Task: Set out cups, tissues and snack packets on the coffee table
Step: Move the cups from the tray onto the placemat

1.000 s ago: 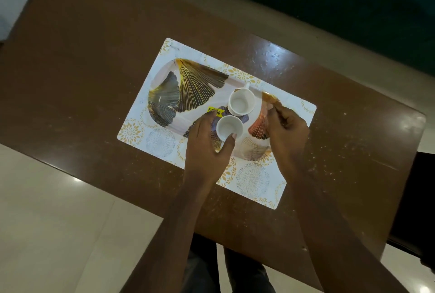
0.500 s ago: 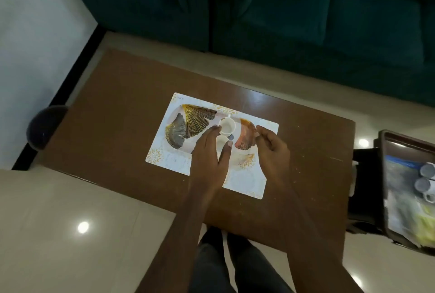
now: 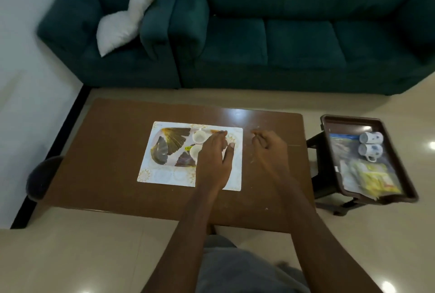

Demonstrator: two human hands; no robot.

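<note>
Two small white cups (image 3: 199, 136) (image 3: 195, 151) stand on a patterned placemat (image 3: 164, 175) in the middle of the brown coffee table (image 3: 113, 151). My left hand (image 3: 215, 158) hovers flat over the mat just right of the cups, fingers spread, holding nothing. My right hand (image 3: 268, 149) is over bare table to the right of the mat, fingers loosely curled and empty. To the right, a dark tray (image 3: 400, 165) on a stool holds two more white cups with blue flowers (image 3: 370, 144), yellow snack packets (image 3: 376, 179) and a clear-wrapped pack (image 3: 341, 149).
A teal sofa (image 3: 282, 33) with a white cushion (image 3: 124, 24) stands beyond the table. A dark round object (image 3: 41, 177) sits by the table's left end. The stool (image 3: 322, 189) stands close to the table's right edge. My legs are below, at the near edge.
The view has lifted and pulled back, bringing the sofa and tray into sight. My left hand has let go of the near cup; my right hand has moved right, off the mat.
</note>
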